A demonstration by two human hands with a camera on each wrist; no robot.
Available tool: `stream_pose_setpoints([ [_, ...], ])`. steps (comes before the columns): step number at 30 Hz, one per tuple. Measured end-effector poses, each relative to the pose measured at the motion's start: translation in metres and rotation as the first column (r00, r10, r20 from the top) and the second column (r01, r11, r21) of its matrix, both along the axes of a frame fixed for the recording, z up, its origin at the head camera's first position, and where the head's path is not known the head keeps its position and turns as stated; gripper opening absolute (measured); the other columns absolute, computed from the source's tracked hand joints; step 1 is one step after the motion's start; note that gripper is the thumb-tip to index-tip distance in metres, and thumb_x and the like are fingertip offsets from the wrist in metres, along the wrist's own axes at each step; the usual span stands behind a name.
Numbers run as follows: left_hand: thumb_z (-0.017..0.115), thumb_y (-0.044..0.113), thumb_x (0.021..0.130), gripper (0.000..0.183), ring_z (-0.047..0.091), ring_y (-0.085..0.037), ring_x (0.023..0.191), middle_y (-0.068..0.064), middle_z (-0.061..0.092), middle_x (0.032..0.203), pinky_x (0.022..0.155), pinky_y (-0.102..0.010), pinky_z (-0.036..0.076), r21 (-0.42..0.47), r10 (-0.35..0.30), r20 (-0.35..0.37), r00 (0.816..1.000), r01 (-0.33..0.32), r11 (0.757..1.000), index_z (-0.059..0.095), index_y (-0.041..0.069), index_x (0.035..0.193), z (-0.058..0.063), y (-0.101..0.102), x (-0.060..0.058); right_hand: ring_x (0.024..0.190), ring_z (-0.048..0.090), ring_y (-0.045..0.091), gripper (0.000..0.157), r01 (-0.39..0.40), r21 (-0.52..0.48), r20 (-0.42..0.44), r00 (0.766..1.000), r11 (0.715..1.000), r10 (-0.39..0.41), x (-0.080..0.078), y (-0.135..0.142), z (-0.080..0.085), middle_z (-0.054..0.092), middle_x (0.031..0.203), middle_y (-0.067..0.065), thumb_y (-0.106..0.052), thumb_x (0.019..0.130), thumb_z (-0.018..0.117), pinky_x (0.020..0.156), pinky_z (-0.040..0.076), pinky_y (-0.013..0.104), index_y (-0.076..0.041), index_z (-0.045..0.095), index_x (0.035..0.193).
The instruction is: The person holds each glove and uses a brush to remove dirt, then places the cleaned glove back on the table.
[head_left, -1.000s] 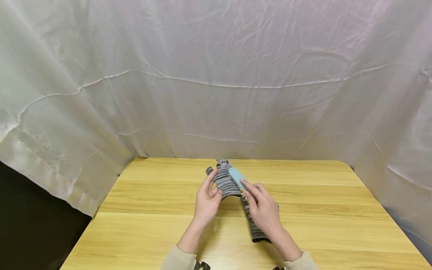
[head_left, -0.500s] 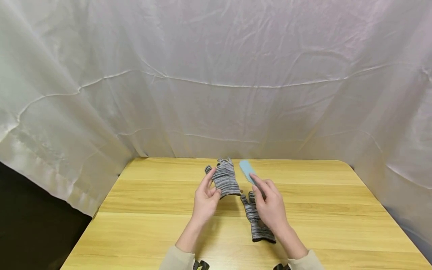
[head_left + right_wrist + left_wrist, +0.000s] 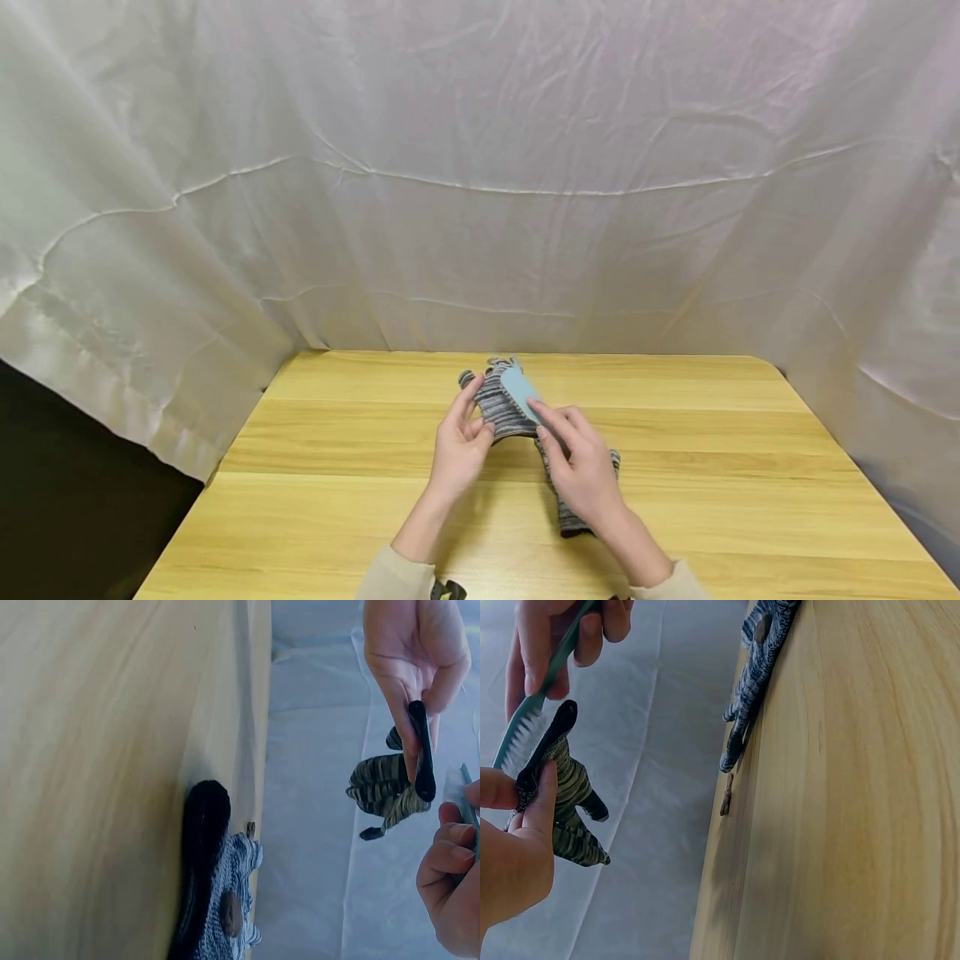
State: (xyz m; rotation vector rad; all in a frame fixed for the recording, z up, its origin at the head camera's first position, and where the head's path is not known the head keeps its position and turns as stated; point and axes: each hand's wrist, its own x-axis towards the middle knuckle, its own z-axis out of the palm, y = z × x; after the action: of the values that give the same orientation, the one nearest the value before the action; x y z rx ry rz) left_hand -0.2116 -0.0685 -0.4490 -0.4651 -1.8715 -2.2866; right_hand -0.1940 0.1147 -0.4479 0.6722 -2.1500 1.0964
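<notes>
My left hand [image 3: 459,450] pinches a grey-and-black striped knit glove [image 3: 497,410] by its left side, up off the table. Its dark cuff [image 3: 549,742] faces me, and the glove fingers point away. In my right hand [image 3: 588,477] is a light blue brush [image 3: 517,390], my index finger stretched along its back. The brush overlaps the glove's right half in the head view. White bristles [image 3: 523,741] face the glove in the left wrist view. Under my right hand a second striped glove [image 3: 572,515] lies on the table, partly hidden by that hand.
On the second glove sits a brown oval thing [image 3: 231,913]. A small brown piece [image 3: 727,796] lies on the table by that glove's fingertips. The wooden table [image 3: 315,517] reaches back to a pale hanging curtain [image 3: 480,250].
Half a second ago the brush was lifted off to the right of the held glove; now it is back over the glove, further left than a second ago. The left hand has hardly moved.
</notes>
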Motion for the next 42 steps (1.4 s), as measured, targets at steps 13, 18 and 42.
stream_pose_setpoints([
  [13, 0.044, -0.020, 0.083, 0.075, 0.062, -0.020, 0.082, -0.013, 0.030, 0.152, 0.047, -0.012, 0.039, -0.060, -0.003, 0.045, 0.999, 0.006, 0.998, 0.033, 0.018, 0.147, 0.010, -0.001, 0.006, 0.063, 0.040, 0.001, 0.039, -0.011, 0.143, 0.014, 1.000, 0.990, 0.009, 0.003, -0.008, -0.006, 0.057, 0.100, -0.008, -0.013, 0.092, 0.060, 0.051, 0.038, 0.014, -0.023, 0.059, 0.130],
  [18, 0.043, -0.020, 0.084, 0.077, 0.064, -0.024, 0.097, -0.009, 0.034, 0.150, 0.049, -0.013, 0.043, -0.060, -0.009, 0.022, 1.000, 0.010, 0.998, 0.034, 0.025, 0.146, -0.001, -0.001, 0.001, 0.063, 0.039, 0.000, 0.039, 0.000, 0.173, 0.016, 1.000, 0.985, -0.003, 0.005, -0.010, -0.005, 0.056, 0.098, -0.009, -0.012, 0.091, 0.061, 0.050, 0.036, 0.014, -0.023, 0.060, 0.128],
  [42, 0.042, -0.021, 0.083, 0.076, 0.059, -0.032, 0.112, -0.009, 0.030, 0.152, 0.070, -0.018, 0.054, -0.037, -0.011, 0.044, 0.999, 0.012, 0.999, 0.036, 0.022, 0.145, 0.001, -0.001, 0.002, 0.063, 0.042, 0.002, 0.039, 0.013, 0.181, 0.019, 1.000, 0.983, -0.017, 0.000, -0.004, -0.007, 0.058, 0.098, -0.007, -0.010, 0.091, 0.060, 0.051, 0.039, 0.015, -0.023, 0.061, 0.127],
])
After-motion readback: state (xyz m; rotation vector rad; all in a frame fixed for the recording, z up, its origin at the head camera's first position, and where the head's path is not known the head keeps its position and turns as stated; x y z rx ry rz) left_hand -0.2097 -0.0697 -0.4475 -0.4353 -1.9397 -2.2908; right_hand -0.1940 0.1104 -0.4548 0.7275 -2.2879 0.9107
